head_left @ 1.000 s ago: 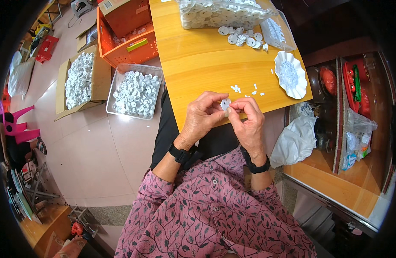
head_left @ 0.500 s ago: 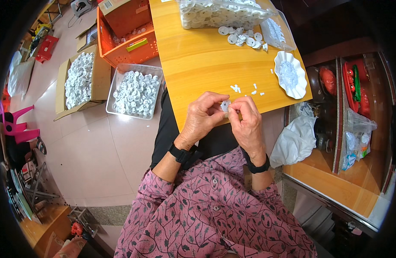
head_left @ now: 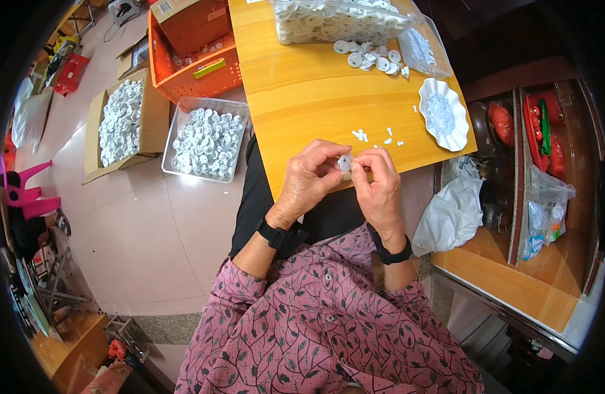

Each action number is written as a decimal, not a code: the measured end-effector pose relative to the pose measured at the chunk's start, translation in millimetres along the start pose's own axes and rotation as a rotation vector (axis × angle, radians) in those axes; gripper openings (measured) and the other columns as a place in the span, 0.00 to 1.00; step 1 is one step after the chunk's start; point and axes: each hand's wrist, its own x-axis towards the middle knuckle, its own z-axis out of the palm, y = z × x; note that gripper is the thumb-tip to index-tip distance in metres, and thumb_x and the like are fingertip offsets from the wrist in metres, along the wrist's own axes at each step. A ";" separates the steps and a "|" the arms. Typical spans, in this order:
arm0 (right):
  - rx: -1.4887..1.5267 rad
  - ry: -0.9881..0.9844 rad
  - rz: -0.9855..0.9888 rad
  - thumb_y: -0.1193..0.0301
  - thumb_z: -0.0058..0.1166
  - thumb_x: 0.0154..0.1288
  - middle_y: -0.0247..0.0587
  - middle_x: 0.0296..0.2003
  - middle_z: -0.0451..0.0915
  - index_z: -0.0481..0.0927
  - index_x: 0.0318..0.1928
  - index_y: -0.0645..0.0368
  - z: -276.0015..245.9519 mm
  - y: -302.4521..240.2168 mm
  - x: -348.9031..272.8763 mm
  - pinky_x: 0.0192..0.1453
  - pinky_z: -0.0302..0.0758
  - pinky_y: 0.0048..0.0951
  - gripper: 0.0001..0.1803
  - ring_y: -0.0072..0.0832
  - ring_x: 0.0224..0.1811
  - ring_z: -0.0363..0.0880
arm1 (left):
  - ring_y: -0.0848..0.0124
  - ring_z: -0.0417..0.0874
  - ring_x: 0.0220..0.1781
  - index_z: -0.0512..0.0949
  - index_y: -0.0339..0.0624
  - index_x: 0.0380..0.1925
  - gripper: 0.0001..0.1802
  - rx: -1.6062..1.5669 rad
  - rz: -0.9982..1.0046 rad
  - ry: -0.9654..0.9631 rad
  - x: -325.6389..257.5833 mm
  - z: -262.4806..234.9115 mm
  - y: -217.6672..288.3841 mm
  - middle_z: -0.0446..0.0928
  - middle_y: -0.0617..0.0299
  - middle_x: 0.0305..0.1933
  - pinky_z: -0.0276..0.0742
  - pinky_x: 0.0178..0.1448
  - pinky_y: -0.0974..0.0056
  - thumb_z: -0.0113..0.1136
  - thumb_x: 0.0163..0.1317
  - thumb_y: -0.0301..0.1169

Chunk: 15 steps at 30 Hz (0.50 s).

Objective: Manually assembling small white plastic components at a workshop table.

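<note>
Over the near edge of the wooden table [head_left: 302, 111], my left hand [head_left: 310, 176] pinches a small round white plastic disc [head_left: 344, 161] between thumb and forefinger. My right hand [head_left: 377, 178] meets it from the other side, thumb and forefinger pressed together at the disc's edge. Whatever tiny piece the right fingertips may hold is hidden. Just beyond my hands lie several small white plastic pegs [head_left: 360, 135]. To their right stands a white scalloped dish [head_left: 457, 136] filled with tiny pale pieces.
At the table's far end are a clear bin [head_left: 342, 29] of white discs, loose discs [head_left: 382, 64] and a clear tray [head_left: 440, 65]. On the floor at left stand a clear tub [head_left: 168, 157], a cardboard box [head_left: 92, 141] and an orange crate [head_left: 217, 79]. Shelves [head_left: 506, 282] flank the right.
My right fingers have shifted very slightly at the disc's edge, and a little more of the disc shows. The left hand stays in place.
</note>
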 end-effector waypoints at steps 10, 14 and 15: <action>0.032 -0.027 0.008 0.82 0.56 0.63 0.48 0.35 0.73 0.73 0.37 0.64 -4.3 -4.7 1.3 0.40 0.75 0.38 0.05 0.43 0.37 0.77 | 0.78 0.78 0.42 0.82 0.39 0.51 0.21 -0.044 0.004 -0.040 0.0 -1.4 0.6 0.77 0.63 0.45 0.78 0.43 0.74 0.73 0.56 0.24; 0.000 -0.054 0.005 0.82 0.56 0.63 0.48 0.34 0.73 0.73 0.37 0.64 -3.6 -2.8 2.5 0.41 0.75 0.39 0.05 0.44 0.37 0.77 | 0.79 0.78 0.42 0.82 0.39 0.52 0.22 -0.024 0.028 -0.034 -0.4 -2.5 1.3 0.77 0.63 0.44 0.77 0.42 0.74 0.73 0.56 0.24; 0.000 -0.054 0.005 0.82 0.56 0.63 0.48 0.34 0.73 0.73 0.37 0.64 -3.5 -2.6 2.6 0.41 0.75 0.39 0.05 0.44 0.37 0.77 | 0.79 0.78 0.42 0.82 0.39 0.52 0.22 -0.024 0.028 -0.034 -0.6 -2.3 1.4 0.77 0.63 0.44 0.77 0.42 0.74 0.73 0.56 0.24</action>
